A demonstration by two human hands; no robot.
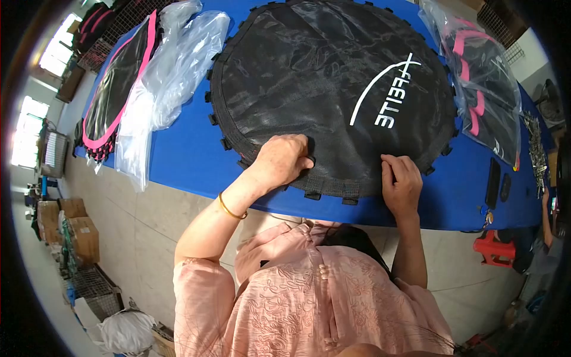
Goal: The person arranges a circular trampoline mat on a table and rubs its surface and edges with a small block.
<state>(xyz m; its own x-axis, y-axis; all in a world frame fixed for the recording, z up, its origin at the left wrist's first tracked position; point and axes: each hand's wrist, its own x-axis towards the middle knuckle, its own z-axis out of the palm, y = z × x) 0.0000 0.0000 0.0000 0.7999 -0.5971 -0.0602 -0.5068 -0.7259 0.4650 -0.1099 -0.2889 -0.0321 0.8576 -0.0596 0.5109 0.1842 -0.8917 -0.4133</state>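
A large round black trampoline mat lies on the blue-covered table, with white lettering and a curved white stripe on its right half. Black loops line its rim. My left hand is closed on the mat near its front edge, with a dark loop or fold showing by the thumb. Over the front right part of the rim, my right hand has its fingers curled and thumb drawn in, apparently pinching the mat's edge; its fingertips are partly hidden.
Pink-edged black mats and clear plastic bags lie left on the blue tablecloth. A bagged pink-and-black piece, a black phone-like object and a metal pile are right. A red stool stands below; another person's arm shows far right.
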